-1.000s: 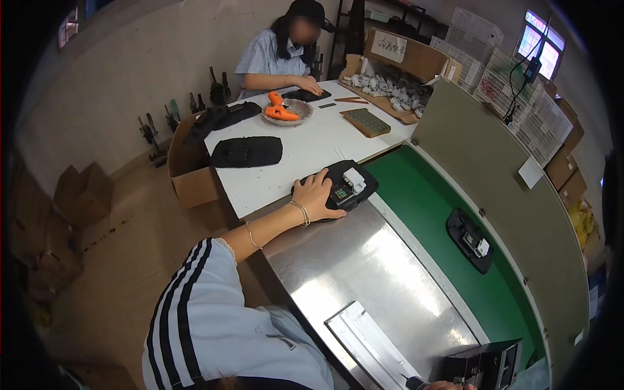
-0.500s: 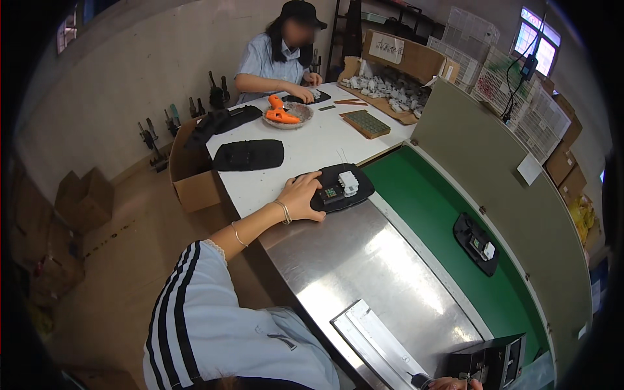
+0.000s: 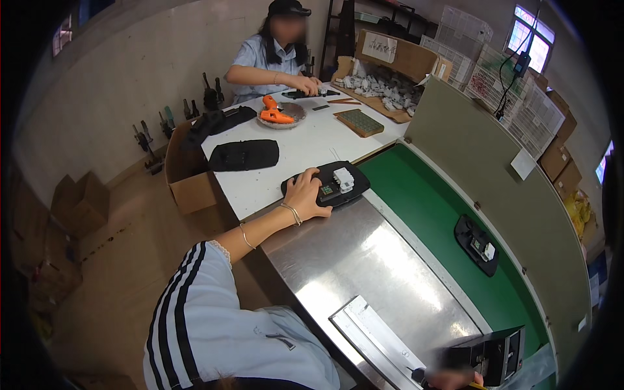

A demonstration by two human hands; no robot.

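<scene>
My left hand (image 3: 305,198) grips the left end of a black oval panel (image 3: 356,188), its fingers curved over the top and the thumb at the near edge. The panel carries a small green circuit board (image 3: 326,191) and a white plastic block (image 3: 344,180), with thin wires rising behind. It lies where the white table meets the metal plate. Low at the right, my right hand (image 3: 452,379) is blurred by motion and cut by the frame edge. It is closed round a dark tool (image 3: 418,375), whose kind I cannot make out.
A black box (image 3: 497,357) and pale metal bar (image 3: 370,338) lie near my right hand. On the green belt (image 3: 416,195) sits another fitted panel (image 3: 476,244). Bare black panel (image 3: 244,155), orange glue gun (image 3: 277,112) in a bowl, and a co-worker (image 3: 276,58) are across the table.
The view has shifted slightly. My right hand has moved and blurred beside the black box; my left hand stays on the panel. The co-worker's arms have risen a little.
</scene>
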